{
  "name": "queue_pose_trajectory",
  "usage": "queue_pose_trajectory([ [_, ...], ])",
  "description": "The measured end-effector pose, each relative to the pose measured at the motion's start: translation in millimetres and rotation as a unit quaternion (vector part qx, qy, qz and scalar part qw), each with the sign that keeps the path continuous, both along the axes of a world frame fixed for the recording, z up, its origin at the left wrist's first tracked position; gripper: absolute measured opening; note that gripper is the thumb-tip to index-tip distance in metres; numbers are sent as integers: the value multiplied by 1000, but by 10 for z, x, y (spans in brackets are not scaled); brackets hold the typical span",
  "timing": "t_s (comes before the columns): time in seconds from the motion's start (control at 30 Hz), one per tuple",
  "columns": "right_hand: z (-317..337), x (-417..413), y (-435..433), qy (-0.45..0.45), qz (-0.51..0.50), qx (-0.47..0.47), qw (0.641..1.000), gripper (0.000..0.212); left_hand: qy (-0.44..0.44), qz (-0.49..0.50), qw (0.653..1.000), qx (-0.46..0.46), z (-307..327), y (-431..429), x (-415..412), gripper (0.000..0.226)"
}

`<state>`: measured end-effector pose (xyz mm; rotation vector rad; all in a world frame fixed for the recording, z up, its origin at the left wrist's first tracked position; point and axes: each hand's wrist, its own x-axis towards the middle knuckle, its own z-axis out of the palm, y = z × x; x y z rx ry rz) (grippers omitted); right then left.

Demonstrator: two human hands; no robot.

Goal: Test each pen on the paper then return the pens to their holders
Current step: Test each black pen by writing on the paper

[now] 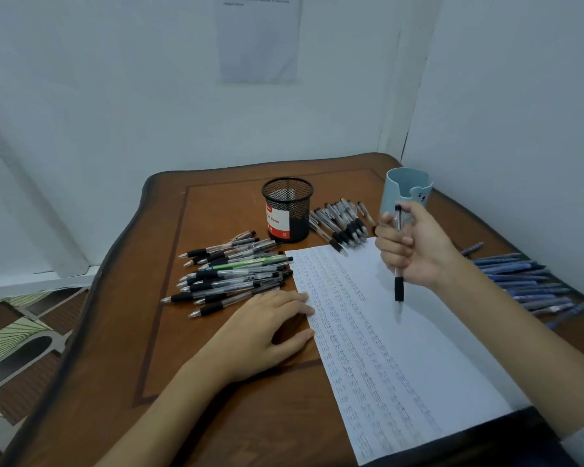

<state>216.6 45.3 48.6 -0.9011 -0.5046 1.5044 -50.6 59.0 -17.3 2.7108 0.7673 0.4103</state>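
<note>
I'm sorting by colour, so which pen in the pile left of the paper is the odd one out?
The green pen, in the upper part of the pile; every other pen there is clear and black.

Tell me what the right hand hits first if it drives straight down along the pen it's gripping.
Most likely the white sheet of paper. The right hand holds the clear black-grip pen tip-down over it, and nothing shows in between. The tip is blurred, so its height above the sheet is unclear.

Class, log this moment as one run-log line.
right hand: grips pen upright over paper | left hand: rests on paper edge | other pens: loose on table
</note>
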Motion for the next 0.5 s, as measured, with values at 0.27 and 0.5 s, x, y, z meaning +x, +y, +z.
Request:
queue_pose_trajectory([
  [0.27,-132,148,-128,-60,-10,24,998,43,-5,2,1000,3,-13,5,0,49],
  [0.5,-339,220,-135,-104,22,-57,993,65,-12,0,1000,7,-34,17,4,48],
])
